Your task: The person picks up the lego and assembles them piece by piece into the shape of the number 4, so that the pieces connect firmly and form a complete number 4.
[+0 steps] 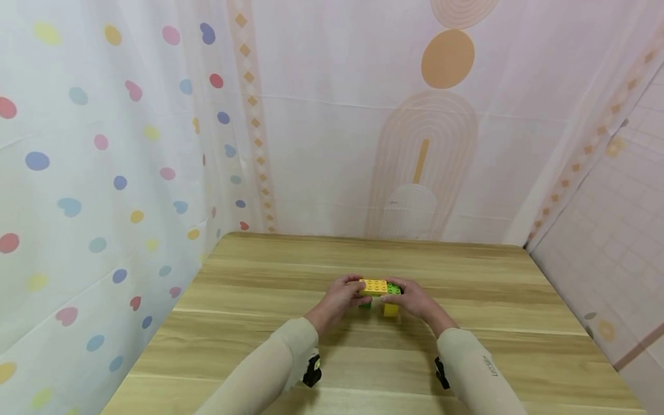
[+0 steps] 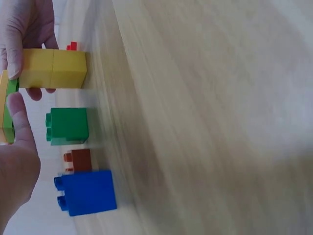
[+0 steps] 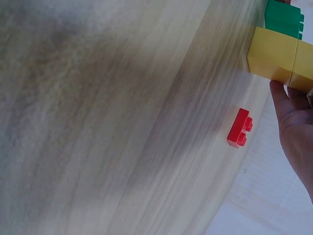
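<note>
My left hand (image 1: 339,297) grips a flat yellow brick (image 1: 374,285) layered on a light green brick (image 1: 393,289); its thumb presses the green one in the left wrist view. My right hand (image 1: 414,298) has its thumb and fingers around the upper part of a stack of two yellow blocks (image 2: 53,68). That stack stands upright, at the end of the light green brick. Whether the brick sits fully on the stack I cannot tell. Beside the stack, a darker green block (image 2: 68,126) stands beneath the left hand's side.
A blue block (image 2: 89,193) and a small brown brick (image 2: 80,160) stand beyond the green block in the left wrist view. A red brick (image 3: 238,128) lies past the yellow stack. White patterned curtains (image 1: 321,144) border the wooden table (image 1: 259,334).
</note>
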### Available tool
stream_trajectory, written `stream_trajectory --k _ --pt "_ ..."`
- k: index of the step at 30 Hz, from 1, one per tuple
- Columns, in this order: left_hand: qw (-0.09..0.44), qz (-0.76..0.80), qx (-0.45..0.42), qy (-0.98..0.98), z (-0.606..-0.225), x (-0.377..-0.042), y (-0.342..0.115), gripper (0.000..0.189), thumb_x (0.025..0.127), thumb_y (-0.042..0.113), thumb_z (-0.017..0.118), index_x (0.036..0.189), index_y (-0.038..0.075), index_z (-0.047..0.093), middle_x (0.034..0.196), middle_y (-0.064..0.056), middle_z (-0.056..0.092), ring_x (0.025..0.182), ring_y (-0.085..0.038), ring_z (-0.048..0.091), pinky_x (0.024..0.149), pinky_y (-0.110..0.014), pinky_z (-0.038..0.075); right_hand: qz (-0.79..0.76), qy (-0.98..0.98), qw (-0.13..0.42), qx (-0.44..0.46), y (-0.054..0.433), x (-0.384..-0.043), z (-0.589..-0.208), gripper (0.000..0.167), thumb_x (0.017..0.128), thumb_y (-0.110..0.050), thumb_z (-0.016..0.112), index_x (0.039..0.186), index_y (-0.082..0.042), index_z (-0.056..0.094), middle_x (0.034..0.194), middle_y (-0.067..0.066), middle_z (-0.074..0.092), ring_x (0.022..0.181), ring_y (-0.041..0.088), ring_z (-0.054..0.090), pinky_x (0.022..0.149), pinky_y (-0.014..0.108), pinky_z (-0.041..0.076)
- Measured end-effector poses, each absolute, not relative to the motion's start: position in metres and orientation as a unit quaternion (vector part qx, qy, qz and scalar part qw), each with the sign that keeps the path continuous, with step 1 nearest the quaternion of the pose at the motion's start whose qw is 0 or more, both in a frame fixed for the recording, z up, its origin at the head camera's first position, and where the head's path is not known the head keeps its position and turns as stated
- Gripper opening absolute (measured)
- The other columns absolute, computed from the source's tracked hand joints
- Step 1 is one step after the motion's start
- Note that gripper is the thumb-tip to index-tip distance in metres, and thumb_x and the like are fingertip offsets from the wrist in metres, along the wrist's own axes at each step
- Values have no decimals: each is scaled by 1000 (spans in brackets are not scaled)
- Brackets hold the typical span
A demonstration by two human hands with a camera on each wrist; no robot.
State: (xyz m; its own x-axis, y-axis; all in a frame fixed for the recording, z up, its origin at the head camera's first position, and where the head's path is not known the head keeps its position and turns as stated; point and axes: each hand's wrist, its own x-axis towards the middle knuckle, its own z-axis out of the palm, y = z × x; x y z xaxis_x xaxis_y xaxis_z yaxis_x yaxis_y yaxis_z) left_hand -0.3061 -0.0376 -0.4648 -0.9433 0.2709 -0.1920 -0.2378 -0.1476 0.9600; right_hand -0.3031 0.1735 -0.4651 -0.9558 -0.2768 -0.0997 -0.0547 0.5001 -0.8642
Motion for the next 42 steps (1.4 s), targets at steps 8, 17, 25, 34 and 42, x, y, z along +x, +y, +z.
stream_trajectory --k 8,17,25,34,42 --pt "163 641 67 747 -463 -314 -41 50 93 20 72 136 1 54 112 -13 61 89 -22 66 79 -38 55 -495 855 112 -104 174 -302 -464 51 93 -31 72 139 -13 59 123 7 61 99 19 56 87 40 46" --pt "142 548 160 809 -464 -319 -42 41 89 17 77 125 5 61 104 -7 62 87 -18 58 75 -37 51 -497 856 107 -93 172 -299 -464 51 91 -27 73 138 -12 59 127 9 59 102 20 57 86 39 47" --pt "119 502 196 834 -462 -318 -39 39 88 20 78 123 10 65 106 -2 64 90 -16 58 79 -33 47 -495 857 105 -92 171 -298 -464 55 89 -23 77 139 -14 59 128 8 59 103 21 56 88 42 46" --pt "110 479 213 844 -459 -324 -38 44 86 23 80 125 8 67 106 -1 67 89 -14 58 78 -32 47 -515 839 110 -138 189 -299 -448 71 95 -14 67 154 -2 29 143 23 49 125 36 52 99 50 45" --pt "114 450 218 859 -456 -327 -39 46 85 22 81 127 7 67 106 -2 66 87 -14 57 78 -32 48 -506 857 26 -92 224 -294 -426 53 101 -23 60 147 -1 45 142 21 51 129 38 48 103 52 41"
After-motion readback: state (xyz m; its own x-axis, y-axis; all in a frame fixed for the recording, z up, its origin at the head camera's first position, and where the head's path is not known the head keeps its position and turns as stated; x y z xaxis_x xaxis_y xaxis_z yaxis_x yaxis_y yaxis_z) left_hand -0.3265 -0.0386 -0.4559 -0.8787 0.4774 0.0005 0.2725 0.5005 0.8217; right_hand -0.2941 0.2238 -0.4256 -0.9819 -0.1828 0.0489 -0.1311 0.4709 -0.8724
